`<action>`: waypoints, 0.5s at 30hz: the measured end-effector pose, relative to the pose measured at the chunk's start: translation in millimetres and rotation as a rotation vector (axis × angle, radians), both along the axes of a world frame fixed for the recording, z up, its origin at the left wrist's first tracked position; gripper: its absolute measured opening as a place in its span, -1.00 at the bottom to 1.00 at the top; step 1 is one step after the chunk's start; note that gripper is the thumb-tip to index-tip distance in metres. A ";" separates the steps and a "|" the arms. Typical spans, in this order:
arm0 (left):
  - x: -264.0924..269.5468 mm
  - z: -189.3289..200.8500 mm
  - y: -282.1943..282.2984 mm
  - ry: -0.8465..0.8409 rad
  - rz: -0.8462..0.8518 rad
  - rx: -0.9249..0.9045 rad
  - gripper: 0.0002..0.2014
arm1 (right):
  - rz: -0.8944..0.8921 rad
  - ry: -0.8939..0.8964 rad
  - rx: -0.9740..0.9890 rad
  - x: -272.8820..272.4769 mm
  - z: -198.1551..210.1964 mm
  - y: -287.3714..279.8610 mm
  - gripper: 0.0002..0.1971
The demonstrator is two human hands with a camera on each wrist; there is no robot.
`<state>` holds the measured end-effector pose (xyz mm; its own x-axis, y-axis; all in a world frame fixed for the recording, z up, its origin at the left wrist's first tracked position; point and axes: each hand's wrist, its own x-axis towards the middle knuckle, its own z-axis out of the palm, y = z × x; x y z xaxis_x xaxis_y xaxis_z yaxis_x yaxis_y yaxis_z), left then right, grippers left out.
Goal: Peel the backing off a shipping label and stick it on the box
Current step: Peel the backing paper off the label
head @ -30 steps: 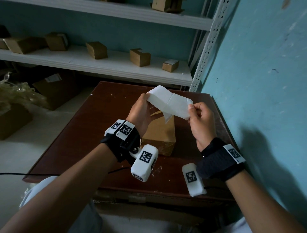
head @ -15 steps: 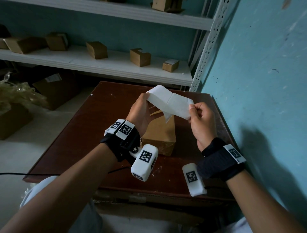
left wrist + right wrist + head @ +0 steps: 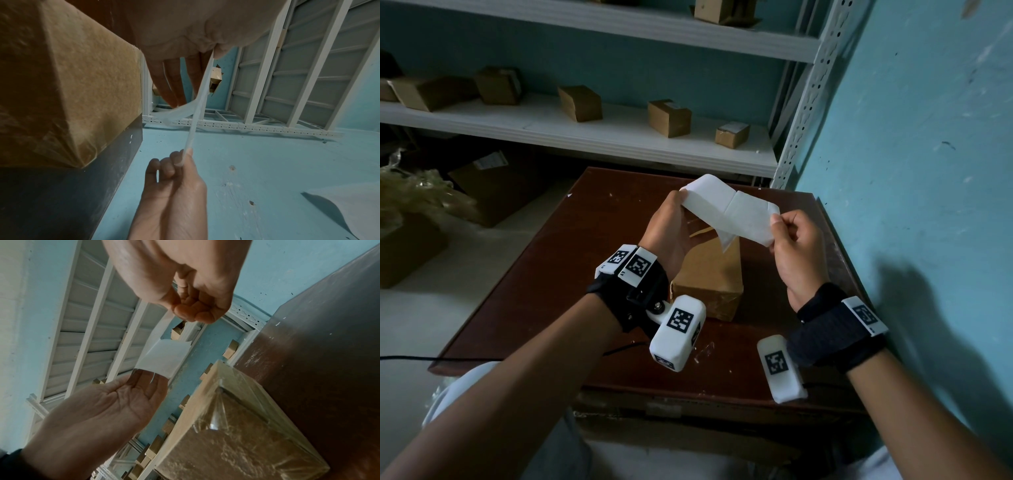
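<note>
A white label strip (image 3: 732, 212) is stretched in the air between both hands, above a brown tape-wrapped box (image 3: 709, 274) that lies on the dark wooden table (image 3: 558, 274). My left hand (image 3: 683, 200) pinches the strip's left end, thumb on top and straight fingers (image 3: 144, 382) beneath. My right hand (image 3: 775, 222) pinches the right end between thumb and curled fingers (image 3: 180, 159). A loose corner flap (image 3: 726, 240) hangs from the strip's underside. The left wrist view shows the strip (image 3: 197, 105) edge-on beside the box (image 3: 72, 81). The right wrist view shows the strip's (image 3: 164, 358) underside and the box (image 3: 226, 426).
A blue wall (image 3: 911, 171) runs close along the table's right side. White metal shelves (image 3: 585, 133) behind the table carry several small cardboard boxes. Larger cartons (image 3: 493, 185) and crumpled plastic (image 3: 414, 192) sit on the floor at the left. A black cable (image 3: 431, 359) runs near the table's front-left corner.
</note>
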<state>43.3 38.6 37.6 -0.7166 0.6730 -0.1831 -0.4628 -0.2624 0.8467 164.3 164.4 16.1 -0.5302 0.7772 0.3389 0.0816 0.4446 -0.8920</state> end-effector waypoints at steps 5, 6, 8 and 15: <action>-0.2 0.0 0.0 0.002 0.001 -0.006 -0.62 | 0.003 -0.001 -0.008 0.8 0.7 0.1 -0.81; -0.3 0.1 -0.1 0.002 0.001 -0.006 -0.62 | 0.002 -0.003 -0.009 0.8 0.6 0.0 -0.81; -0.4 0.4 0.0 0.002 0.001 -0.003 -0.62 | -0.001 -0.007 -0.003 0.7 0.6 0.0 -0.82; -0.5 0.8 -0.1 -0.005 0.009 -0.005 -0.62 | -0.001 -0.011 0.004 0.8 0.2 0.8 -0.83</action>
